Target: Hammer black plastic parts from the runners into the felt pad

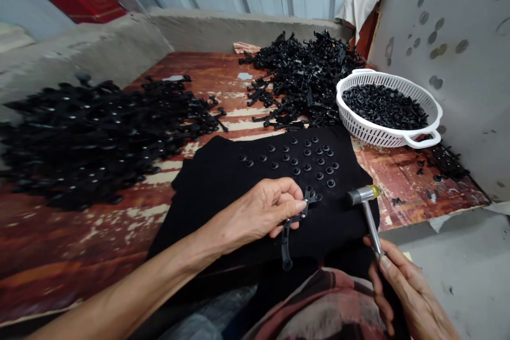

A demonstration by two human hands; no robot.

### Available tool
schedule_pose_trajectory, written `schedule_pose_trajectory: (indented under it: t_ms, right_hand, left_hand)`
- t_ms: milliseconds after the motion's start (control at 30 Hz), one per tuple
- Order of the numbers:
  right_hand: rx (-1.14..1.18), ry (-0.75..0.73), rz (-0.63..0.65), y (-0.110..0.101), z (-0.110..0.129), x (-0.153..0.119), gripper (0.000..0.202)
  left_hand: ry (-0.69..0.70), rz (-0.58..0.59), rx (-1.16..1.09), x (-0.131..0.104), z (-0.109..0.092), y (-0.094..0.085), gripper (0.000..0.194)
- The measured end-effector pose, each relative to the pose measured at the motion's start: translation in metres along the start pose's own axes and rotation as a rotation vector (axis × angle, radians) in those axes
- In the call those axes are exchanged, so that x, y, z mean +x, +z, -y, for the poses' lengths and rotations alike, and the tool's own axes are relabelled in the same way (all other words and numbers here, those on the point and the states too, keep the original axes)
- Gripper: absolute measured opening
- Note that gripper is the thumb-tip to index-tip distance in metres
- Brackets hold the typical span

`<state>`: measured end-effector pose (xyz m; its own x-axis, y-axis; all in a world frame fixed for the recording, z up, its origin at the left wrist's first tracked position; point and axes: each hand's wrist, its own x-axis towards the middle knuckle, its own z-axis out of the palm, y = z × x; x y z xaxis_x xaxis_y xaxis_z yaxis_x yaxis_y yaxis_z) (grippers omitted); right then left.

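My left hand (274,207) pinches a black jointed plastic arm piece (286,247) over a black cloth (207,196). One end of the piece hangs toward me, while its far end is close to a small round black cap on the cloth. Several more round black caps (307,152) are spread out just beyond my fingers. On the right, my right hand (402,281) is wrapped round the handle of a small mallet (364,195). Its head has one dark face and one yellow face, and it is held raised beside the cloth, apart from the plastic piece.
A large heap of black plastic pieces (79,138) covers the left of the worn brown table (223,79). Another heap (306,71) lies at the back. A white basket (390,130) of small black parts stands at right, before a spotted grey panel (446,64).
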<state>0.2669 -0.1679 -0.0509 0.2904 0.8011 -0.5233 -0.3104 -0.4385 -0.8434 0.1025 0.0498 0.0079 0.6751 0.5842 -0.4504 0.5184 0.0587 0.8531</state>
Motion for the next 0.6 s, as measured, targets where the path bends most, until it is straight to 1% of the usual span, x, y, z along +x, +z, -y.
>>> schedule_pose_trajectory:
  t_ms: [100, 267, 367, 500, 600]
  right_hand:
    - [-0.014, -0.016, 0.013, -0.0004, -0.0015, 0.0003, 0.062]
    - [-0.042, -0.002, -0.016, -0.0023, -0.003, 0.0002, 0.062]
    - [-0.028, 0.007, 0.021, -0.0052, -0.0049, 0.0023, 0.063]
    - [-0.071, -0.033, 0.092, -0.008, -0.0071, 0.0046, 0.065]
    - [-0.141, -0.076, 0.06, -0.0077, -0.0042, 0.002, 0.058]
  left_hand:
    - [0.003, 0.006, 0.004, 0.0012, 0.0008, 0.0002, 0.032]
    - [-0.003, -0.005, 0.01, 0.0028, 0.0015, 0.001, 0.032]
    - [-0.008, -0.007, 0.005, 0.0027, 0.0026, 0.0012, 0.031]
    - [-0.02, -0.007, 0.003, 0.0026, 0.0022, 0.0014, 0.031]
    - [-0.053, -0.011, -0.006, 0.0024, -0.0025, 0.0009, 0.032]
